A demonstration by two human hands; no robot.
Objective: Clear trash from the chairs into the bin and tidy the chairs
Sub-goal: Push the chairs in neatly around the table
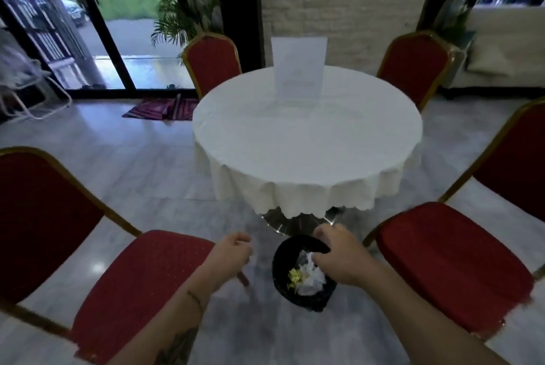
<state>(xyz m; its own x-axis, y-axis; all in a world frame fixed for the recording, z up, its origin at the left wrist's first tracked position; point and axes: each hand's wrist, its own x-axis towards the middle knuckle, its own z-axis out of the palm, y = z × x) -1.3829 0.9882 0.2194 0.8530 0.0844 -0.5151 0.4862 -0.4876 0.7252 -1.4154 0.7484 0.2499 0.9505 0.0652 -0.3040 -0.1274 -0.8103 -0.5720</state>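
**Black bin on the floor, right hand on its rim**

Black bin [282,257] stands on the pale marble floor [153,176], near edge of the scene, between the two near chairs and just in front of the table's metal base [283,221]. Inside: crumpled white paper [309,277] and a yellow scrap [295,276].

Right hand [339,258] is on the bin's far-right rim, fingers curled over the edge and thumb on the inner side, gripping it. Left hand [233,255] hangs over the corner of the near-left chair [141,279], fingers loosely curled, nothing seen in them; the view is blurred here.

Near-left chair and near-right chair [454,264]: red seats, gold frames, both seats bare, angled in toward the bin.

Round table [306,143] beyond, under a white cloth with a scalloped hem. A white card [299,66] stands upright at its far side.

Far-left chair [212,61] and far-right chair [413,66] sit close against the table's far edge.

Further out: a palm [182,4] behind the far-left chair, a striped mat [163,108] on the floor by the glass door [124,40], a white folding chair [28,90] at far left.
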